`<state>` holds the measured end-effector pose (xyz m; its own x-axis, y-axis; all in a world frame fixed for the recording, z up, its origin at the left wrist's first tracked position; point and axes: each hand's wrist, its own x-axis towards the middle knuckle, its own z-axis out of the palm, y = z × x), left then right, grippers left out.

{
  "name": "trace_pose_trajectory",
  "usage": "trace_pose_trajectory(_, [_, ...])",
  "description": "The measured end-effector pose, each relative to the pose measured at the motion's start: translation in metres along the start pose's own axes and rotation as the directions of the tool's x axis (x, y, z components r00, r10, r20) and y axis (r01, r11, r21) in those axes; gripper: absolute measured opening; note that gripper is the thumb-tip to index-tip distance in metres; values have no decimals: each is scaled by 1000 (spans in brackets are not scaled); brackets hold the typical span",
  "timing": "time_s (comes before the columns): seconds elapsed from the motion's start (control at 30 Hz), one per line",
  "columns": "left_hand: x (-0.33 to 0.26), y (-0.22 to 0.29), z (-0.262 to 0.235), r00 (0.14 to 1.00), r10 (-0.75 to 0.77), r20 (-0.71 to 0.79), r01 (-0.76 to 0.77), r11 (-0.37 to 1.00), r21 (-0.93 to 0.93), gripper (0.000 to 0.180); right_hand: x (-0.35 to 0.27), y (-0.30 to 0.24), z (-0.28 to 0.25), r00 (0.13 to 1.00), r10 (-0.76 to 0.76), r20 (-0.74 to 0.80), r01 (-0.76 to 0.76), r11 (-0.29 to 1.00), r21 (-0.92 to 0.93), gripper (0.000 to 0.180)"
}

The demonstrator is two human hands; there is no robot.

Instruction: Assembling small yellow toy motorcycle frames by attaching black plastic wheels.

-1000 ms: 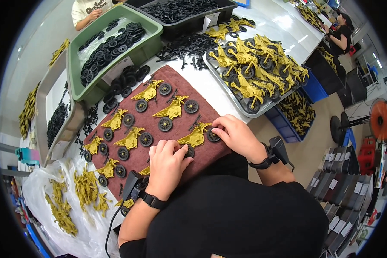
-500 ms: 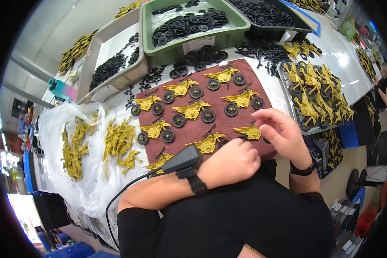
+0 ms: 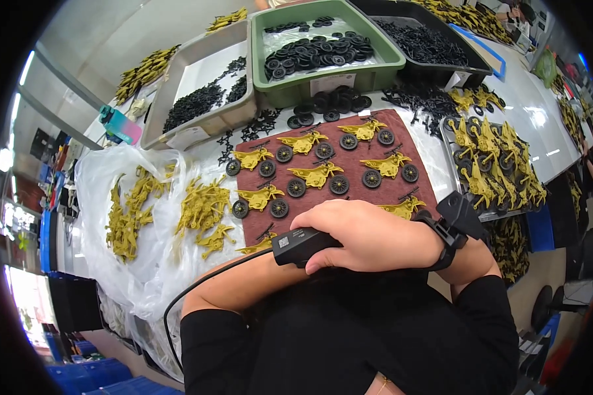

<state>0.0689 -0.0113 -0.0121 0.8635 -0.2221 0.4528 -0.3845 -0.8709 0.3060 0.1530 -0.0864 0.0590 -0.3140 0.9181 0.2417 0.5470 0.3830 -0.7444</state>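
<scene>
My right hand (image 3: 356,234) is wrapped round a small black box-shaped device (image 3: 300,246) worn on my left wrist, fingers over its top and thumb along its near side. A black cable (image 3: 197,284) runs from the device down along my left forearm (image 3: 234,284). My left hand is hidden behind the right one, so its fingers do not show. Just beyond lie yellow toy motorcycles (image 3: 316,174) with black wheels and black handlebar pieces, in rows on a dark red cloth (image 3: 349,158). My arms cover some in the nearest row.
A grey bin (image 3: 153,125), a green bin (image 3: 389,72) of black wheels and a black bin (image 3: 474,64) of small parts stand at the back. Yellow parts (image 3: 201,207) lie on plastic at left. A metal tray (image 3: 491,214) of motorcycles sits at right; a bottle (image 3: 122,125) stands back left.
My right hand has moved left from above the cloth's near right corner and taken hold of the device on my left wrist. It now covers my left hand. The view has shifted slightly.
</scene>
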Motion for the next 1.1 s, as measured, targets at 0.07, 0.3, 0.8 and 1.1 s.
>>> trace_pose_trajectory(0.07, [2, 0, 2, 999, -29, -34, 28, 999, -24, 27, 3, -4, -3, 999, 27, 35, -29, 998, 61, 50])
trace_pose_trajectory(0.3, [7, 7, 15, 983, -108, -147, 90, 988, -129, 31, 3, -12, -10, 987, 93, 128, -109, 986, 123, 50])
trace_pose_trajectory(0.8, [3, 6, -1, 969, -248, 7, 247, 968, 36, 40, 2, -25, 4, 953, -288, -97, 286, 958, -38, 41])
trace_pose_trajectory(1.1, [16, -3, -13, 875, -395, 281, 312, 903, 296, 36, 9, 5, 27, 933, -357, -41, 350, 928, -125, 57])
